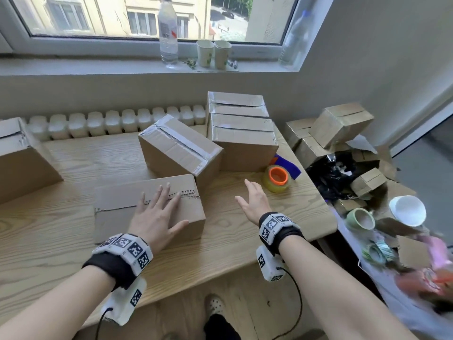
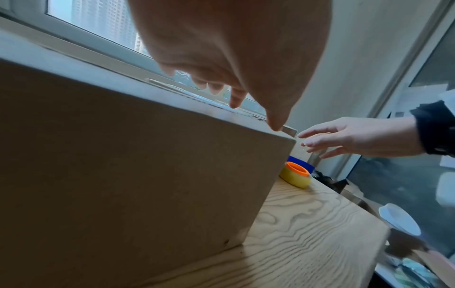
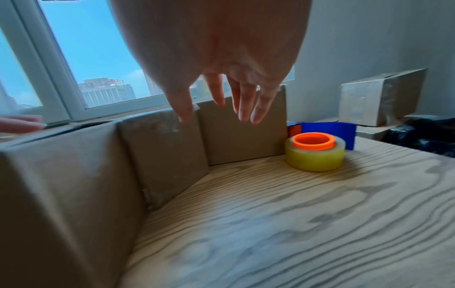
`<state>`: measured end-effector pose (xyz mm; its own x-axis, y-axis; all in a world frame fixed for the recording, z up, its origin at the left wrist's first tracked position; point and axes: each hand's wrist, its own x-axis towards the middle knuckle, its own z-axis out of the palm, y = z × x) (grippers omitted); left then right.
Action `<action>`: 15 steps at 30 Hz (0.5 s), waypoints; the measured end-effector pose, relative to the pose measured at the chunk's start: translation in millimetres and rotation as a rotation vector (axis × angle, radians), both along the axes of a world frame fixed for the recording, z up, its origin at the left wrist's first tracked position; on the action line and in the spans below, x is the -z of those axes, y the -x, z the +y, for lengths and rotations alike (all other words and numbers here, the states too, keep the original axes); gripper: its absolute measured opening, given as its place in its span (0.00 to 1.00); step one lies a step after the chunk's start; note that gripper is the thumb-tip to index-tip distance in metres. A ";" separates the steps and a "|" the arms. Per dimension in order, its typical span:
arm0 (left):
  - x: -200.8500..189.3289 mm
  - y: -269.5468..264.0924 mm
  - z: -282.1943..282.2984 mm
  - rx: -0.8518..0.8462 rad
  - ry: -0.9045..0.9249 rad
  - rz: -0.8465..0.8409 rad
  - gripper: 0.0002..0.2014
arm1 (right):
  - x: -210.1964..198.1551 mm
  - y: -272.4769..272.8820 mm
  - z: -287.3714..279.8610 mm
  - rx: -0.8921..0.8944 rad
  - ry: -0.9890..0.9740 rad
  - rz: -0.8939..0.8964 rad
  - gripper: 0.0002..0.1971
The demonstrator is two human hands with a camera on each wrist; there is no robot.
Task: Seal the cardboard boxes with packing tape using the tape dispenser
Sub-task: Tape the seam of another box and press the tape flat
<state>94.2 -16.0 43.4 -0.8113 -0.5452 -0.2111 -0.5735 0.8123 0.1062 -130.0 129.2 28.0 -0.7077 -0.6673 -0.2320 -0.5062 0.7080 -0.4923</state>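
The unsealed cardboard box [image 1: 147, 207] sits right under my left hand [image 1: 157, 214], its top flaps closed with a bare seam running across. My left hand lies flat on that top, fingers spread and straight, pressing the flaps down; the thumb rests near the box's front edge. My right hand [image 1: 252, 202] hovers over the worktop [image 1: 245, 241] just to the right of the box, fingers loosely apart and holding nothing, stretched toward the tape dispenser [image 1: 278, 179]. The dispenser lies just beyond my right fingertips: a yellowish roll of tape on an orange core, with a blue part behind it whose shape I can't quite make out from here. Beyond my left hand, a taped box [image 1: 181, 148] sits at an angle, touching the far right corner of the one I press. Farther back, beyond my right hand, two more taped boxes [image 1: 241, 133] stand one behind the other. Off to my left another box [image 1: 22, 158] stands at the worktop's edge. To the right of my right hand, past the worktop, lies a heap of small boxes [image 1: 338, 128] and paper cups [image 1: 407, 209].
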 end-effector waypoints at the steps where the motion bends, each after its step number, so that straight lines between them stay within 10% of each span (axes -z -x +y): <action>1: 2.8 8.0 2.0 0.014 -0.007 -0.004 0.41 | 1.6 14.6 2.9 0.013 -0.024 0.008 0.32; 15: 26.4 43.3 2.3 -0.040 -0.041 0.089 0.41 | 58.4 146.2 -3.5 0.047 -0.315 0.086 0.26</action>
